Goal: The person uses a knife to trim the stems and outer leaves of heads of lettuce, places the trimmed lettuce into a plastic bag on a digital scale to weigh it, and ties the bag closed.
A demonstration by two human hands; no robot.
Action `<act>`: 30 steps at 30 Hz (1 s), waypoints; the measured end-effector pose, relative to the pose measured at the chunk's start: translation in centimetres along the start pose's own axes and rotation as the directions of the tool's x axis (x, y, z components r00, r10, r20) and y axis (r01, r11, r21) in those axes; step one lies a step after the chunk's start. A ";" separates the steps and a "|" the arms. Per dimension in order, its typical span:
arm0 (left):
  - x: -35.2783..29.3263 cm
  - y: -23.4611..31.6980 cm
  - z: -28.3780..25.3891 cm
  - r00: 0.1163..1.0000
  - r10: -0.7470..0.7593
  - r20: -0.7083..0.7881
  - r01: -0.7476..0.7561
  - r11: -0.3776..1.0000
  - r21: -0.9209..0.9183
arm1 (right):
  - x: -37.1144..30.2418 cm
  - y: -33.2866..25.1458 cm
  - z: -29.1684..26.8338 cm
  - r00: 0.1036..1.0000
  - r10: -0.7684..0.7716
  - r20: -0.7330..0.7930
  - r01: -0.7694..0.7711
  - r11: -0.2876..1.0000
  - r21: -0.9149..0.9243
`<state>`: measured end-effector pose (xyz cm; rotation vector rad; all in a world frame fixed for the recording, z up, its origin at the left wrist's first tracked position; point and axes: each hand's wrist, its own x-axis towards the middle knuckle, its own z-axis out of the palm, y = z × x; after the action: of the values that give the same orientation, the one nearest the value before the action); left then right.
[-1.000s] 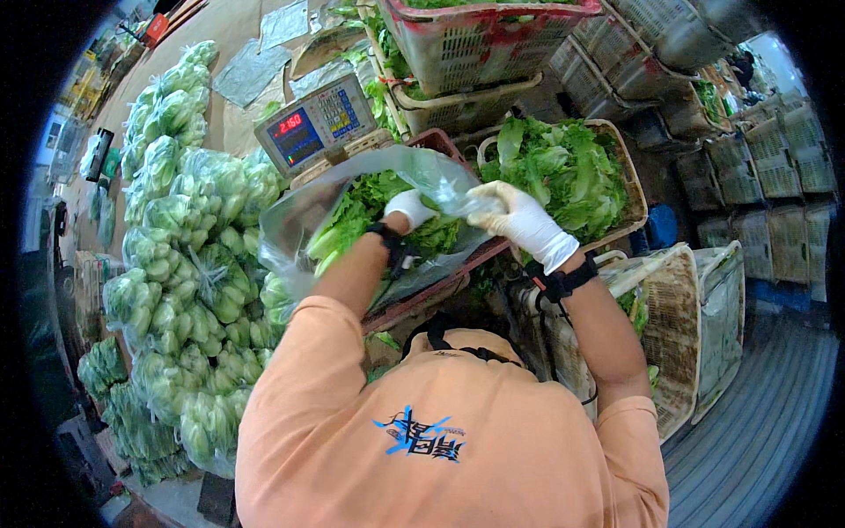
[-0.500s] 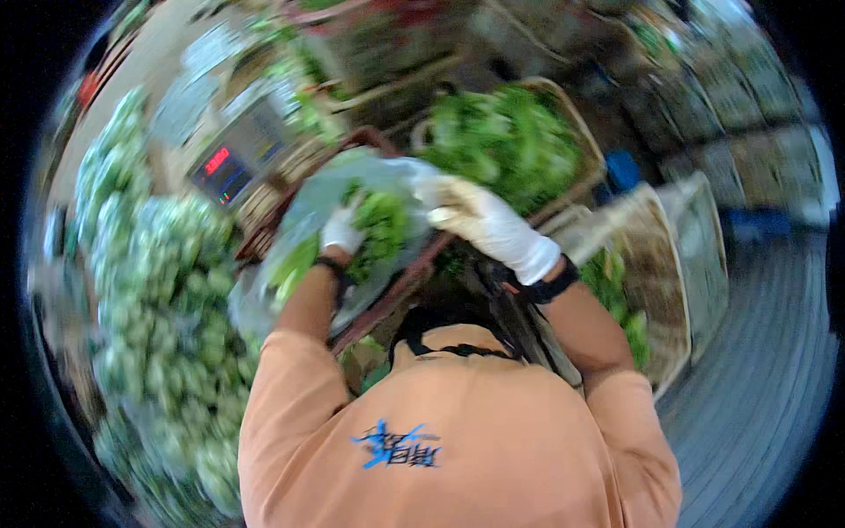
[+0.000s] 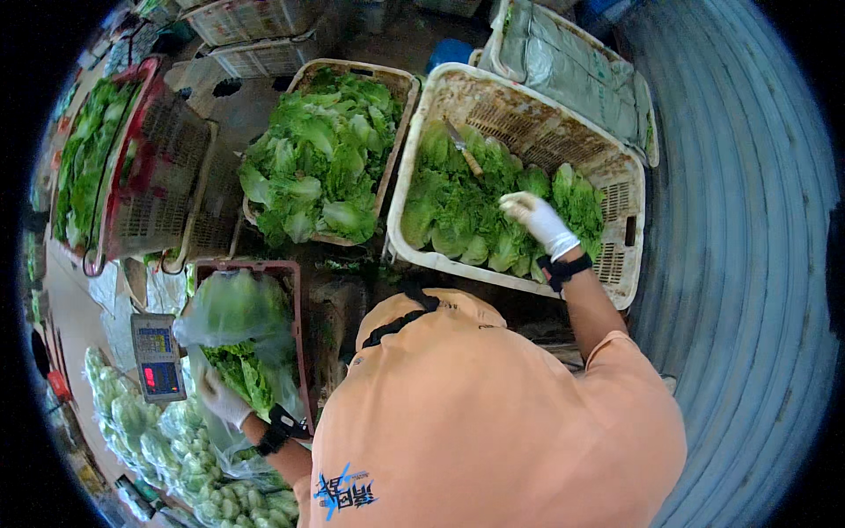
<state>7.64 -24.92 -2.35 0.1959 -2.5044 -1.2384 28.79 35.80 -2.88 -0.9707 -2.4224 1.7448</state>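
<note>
A clear plastic bag [image 3: 236,308] with green leaf lettuce [image 3: 242,365] in it lies in a dark red basket [image 3: 297,334] at the left. My left hand [image 3: 222,398], in a white glove, is at the bag's near left edge, its fingers closed on the plastic beside the lettuce. Over to the right, my gloved right hand [image 3: 539,222] hovers over lettuce heads [image 3: 462,216] in a large white basket [image 3: 519,97]. Its fingers are loosely bent and apart, with nothing seen in them. A knife [image 3: 464,148] with a wooden handle rests on those heads, away from the hand.
Another basket [image 3: 407,88] heaped with loose lettuce leaves stands beside the white one. A digital scale [image 3: 158,356] is left of the bag. Bagged vegetables [image 3: 167,440] pile up at lower left. A red-rimmed crate [image 3: 158,97] stands far left; a corrugated metal wall [image 3: 731,264] runs along the right.
My body and view have turned right. My right hand has left the bag and moved over the white basket. My left hand has shifted from the lettuce inside to the bag's edge.
</note>
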 end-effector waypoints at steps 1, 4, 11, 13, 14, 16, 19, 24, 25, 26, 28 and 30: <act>-0.1 1.0 -0.3 1.000 0.013 0.010 -0.013 1.000 0.020 | 1.1 2.0 -1.4 0.996 0.021 -0.086 -0.028 0.996 -0.090; -1.6 8.4 0.8 0.927 -0.127 -0.352 0.104 0.991 -0.083 | 6.6 3.8 -2.4 0.993 -0.013 -0.114 -0.009 0.983 -0.184; -5.1 24.4 11.9 0.914 0.404 0.046 -0.401 0.914 -0.062 | 20.9 7.8 2.8 0.924 0.358 -0.134 -0.354 0.671 -0.652; -6.0 26.8 15.2 0.911 0.266 0.317 -0.233 0.963 -0.137 | 21.7 10.4 3.2 0.921 0.353 -0.163 -0.377 0.703 -0.603; -6.6 28.4 16.7 0.854 0.302 0.424 -0.267 0.953 -0.142 | 21.8 11.1 3.4 0.931 0.337 -0.142 -0.356 0.750 -0.558; -7.6 30.0 19.3 0.720 0.375 0.584 -0.380 0.917 -0.120 | 21.0 11.7 2.5 0.954 0.270 -0.129 -0.298 0.819 -0.491; -9.1 29.1 23.2 0.663 0.209 0.718 -0.140 0.978 -0.156 | 17.1 12.0 0.0 0.979 0.123 -0.165 -0.174 0.920 -0.350; -11.1 25.8 31.7 0.543 0.352 0.762 -0.492 0.869 -0.051 | 20.3 17.0 -7.3 0.992 -0.005 -0.127 -0.084 0.726 -0.682; -11.9 24.5 33.0 0.530 0.338 0.777 -0.497 0.867 -0.038 | 21.6 15.6 -8.6 0.991 0.126 -0.045 -0.121 0.698 -0.705; -12.4 23.1 34.4 0.505 0.311 0.805 -0.522 0.853 -0.003 | 23.1 16.7 -8.9 0.990 0.132 -0.046 -0.126 0.706 -0.697; -13.5 23.0 35.5 0.573 0.212 0.792 -0.511 0.848 0.142 | 26.4 19.1 -9.2 0.983 0.025 0.180 0.067 0.871 -0.486; -13.9 23.7 35.6 0.619 0.130 0.775 -0.504 0.822 0.265 | 29.1 19.1 -8.1 0.958 0.091 0.273 0.114 0.752 -0.649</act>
<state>8.44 19.77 -6.98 -0.8083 -3.2732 -0.5758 17.15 60.32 -26.13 -0.7359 -3.3399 1.0530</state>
